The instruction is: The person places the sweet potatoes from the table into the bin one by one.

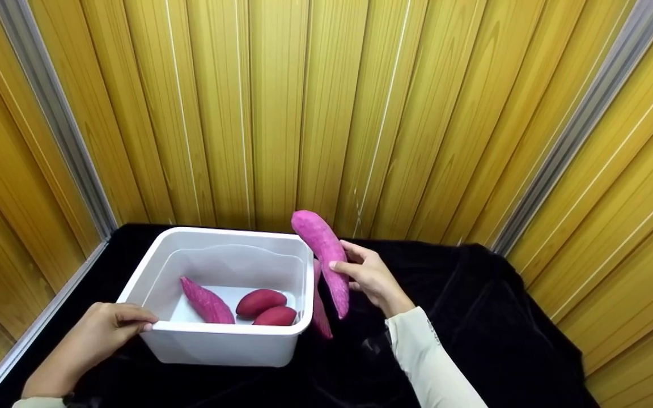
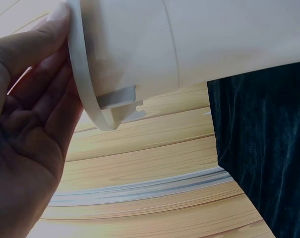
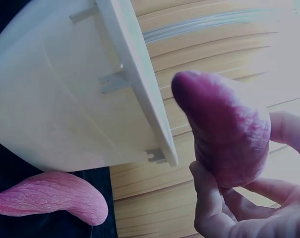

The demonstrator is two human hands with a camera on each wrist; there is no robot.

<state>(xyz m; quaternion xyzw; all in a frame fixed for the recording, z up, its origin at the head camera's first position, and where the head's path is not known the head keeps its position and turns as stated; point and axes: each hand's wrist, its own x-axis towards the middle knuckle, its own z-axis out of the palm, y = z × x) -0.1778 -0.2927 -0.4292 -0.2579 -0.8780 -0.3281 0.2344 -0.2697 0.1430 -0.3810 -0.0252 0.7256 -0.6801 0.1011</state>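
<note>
In our right hand (image 1: 376, 280) the fingers (image 1: 355, 250) hold a potato (image 1: 318, 241) raised beside the tub (image 1: 224, 347), near the worktop's (image 1: 451, 323) far edge, while our left hand (image 1: 97, 334) pinches the rim (image 1: 224, 327), and we may drop the potato if its long upper end clips that rim.

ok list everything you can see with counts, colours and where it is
bin: one, white, on the cloth
held sweet potato: one, pinkish purple, in the right hand
sweet potato inside: one, pinkish purple, bin floor
sweet potato outside: one, pinkish purple, beside the bin
tubers: two, dark red, inside the bin
cloth: one, black, under the bin
panelling: three sides, yellow wood-grain, around the cloth
sleeves: two, cream, at the wrists
hands: two, left gripping bin rim, right holding sweet potato
</note>
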